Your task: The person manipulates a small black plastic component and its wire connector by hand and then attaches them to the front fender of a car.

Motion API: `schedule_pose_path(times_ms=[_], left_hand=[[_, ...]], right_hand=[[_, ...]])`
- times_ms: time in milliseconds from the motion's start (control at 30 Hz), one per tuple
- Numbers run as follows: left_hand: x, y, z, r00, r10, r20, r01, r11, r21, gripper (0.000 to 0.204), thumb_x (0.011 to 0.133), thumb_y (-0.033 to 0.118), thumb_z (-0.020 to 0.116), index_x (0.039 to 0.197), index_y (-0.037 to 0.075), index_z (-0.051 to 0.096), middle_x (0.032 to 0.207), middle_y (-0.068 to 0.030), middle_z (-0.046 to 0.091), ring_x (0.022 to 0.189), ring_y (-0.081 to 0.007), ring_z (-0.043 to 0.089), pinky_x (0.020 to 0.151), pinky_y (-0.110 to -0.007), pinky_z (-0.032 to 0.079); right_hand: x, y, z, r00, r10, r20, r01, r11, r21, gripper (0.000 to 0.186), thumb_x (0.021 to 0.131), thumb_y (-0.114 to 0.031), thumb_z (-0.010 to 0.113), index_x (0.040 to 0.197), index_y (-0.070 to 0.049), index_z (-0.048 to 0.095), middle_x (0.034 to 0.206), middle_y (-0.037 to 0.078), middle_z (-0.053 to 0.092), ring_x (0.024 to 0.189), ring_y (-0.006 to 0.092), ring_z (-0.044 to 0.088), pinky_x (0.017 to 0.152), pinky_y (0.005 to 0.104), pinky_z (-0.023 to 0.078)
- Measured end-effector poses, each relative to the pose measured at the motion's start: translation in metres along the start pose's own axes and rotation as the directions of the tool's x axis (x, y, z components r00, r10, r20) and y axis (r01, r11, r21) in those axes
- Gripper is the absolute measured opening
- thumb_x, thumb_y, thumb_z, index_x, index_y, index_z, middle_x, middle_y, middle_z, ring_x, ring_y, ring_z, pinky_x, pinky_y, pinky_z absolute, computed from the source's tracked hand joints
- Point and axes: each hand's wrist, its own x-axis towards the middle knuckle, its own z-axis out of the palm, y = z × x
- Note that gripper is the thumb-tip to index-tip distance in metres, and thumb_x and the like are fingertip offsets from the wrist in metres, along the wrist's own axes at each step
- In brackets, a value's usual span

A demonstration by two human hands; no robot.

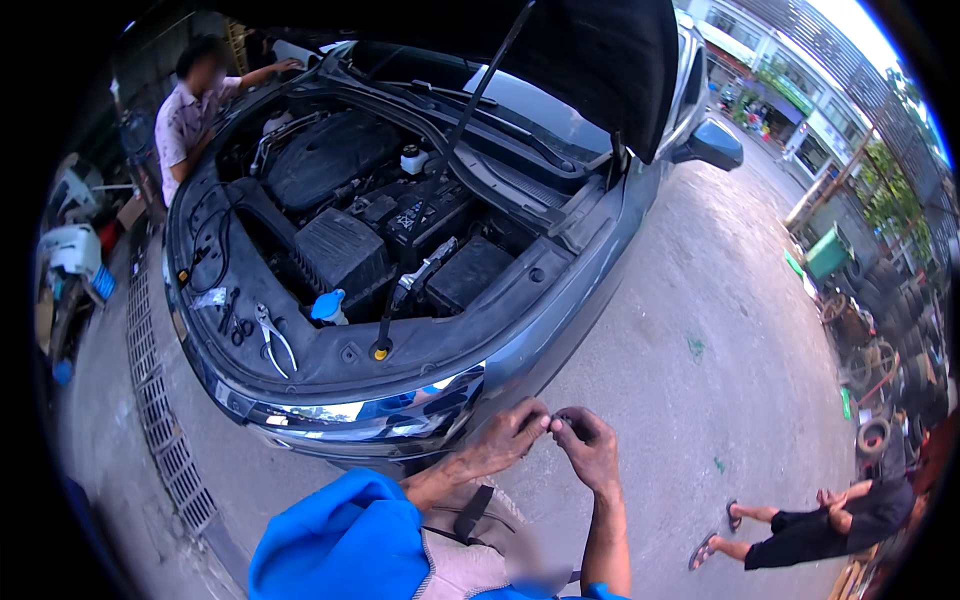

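My left hand (508, 437) and my right hand (590, 450) meet fingertip to fingertip in front of the car's front corner. Both are closed in a pinch around something small and dark, mostly hidden by the fingers; its kind cannot be made out. Beyond them stands a dark car (590, 310) with its hood (600, 60) propped up on a rod (455, 140). On the front panel of the engine bay lie pliers (274, 340) with pale handles, scissors (241, 328) and a small clear plastic bag (210, 298).
A person (195, 120) in a patterned shirt leans on the car's far left side. Another person (830, 520) in dark clothes stands at lower right. A floor grate (160, 400) runs along the left. Stacked tyres (900, 330) and a green bin (826, 252) line the right.
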Motion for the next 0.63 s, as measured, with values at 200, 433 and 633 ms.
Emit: schedule_pose_path(times_ms=[200,433,633], left_hand=[[0.089,-0.006,0.006,0.964,0.011,-0.267,0.038,0.984,0.176,0.03,0.101,0.032,0.051,0.096,0.003,0.055,0.064,-0.0028,0.052,0.055,-0.0095,0.051,0.049,-0.028,0.041],[0.202,-0.018,0.001,0.87,-0.019,-0.492,0.034,0.999,0.021,0.023,0.1,0.024,0.053,0.095,0.002,0.057,0.066,-0.0003,0.053,0.055,-0.007,0.05,0.05,-0.024,0.041],[0.285,-0.02,-0.03,0.678,0.035,-0.734,-0.049,0.999,0.002,0.023,0.098,0.026,0.058,0.097,0.003,0.059,0.068,0.0004,0.054,0.055,-0.0061,0.051,0.049,-0.022,0.041]], right_hand=[[0.123,-0.002,-0.044,0.948,-0.096,0.305,0.066,0.992,0.108,0.023,0.091,-0.017,0.068,0.101,0.003,0.064,0.079,0.003,0.064,0.07,0.0079,0.058,0.063,0.0249,0.049],[0.27,-0.006,-0.072,0.839,-0.173,0.516,0.069,0.974,0.214,0.018,0.094,-0.011,0.061,0.106,0.003,0.059,0.079,0.003,0.06,0.07,0.0094,0.059,0.063,0.0242,0.05],[0.427,-0.042,-0.073,0.841,-0.251,0.48,0.081,0.934,0.347,0.017,0.095,-0.012,0.058,0.105,0.003,0.057,0.082,0.006,0.06,0.07,0.0112,0.06,0.063,0.0244,0.05]])
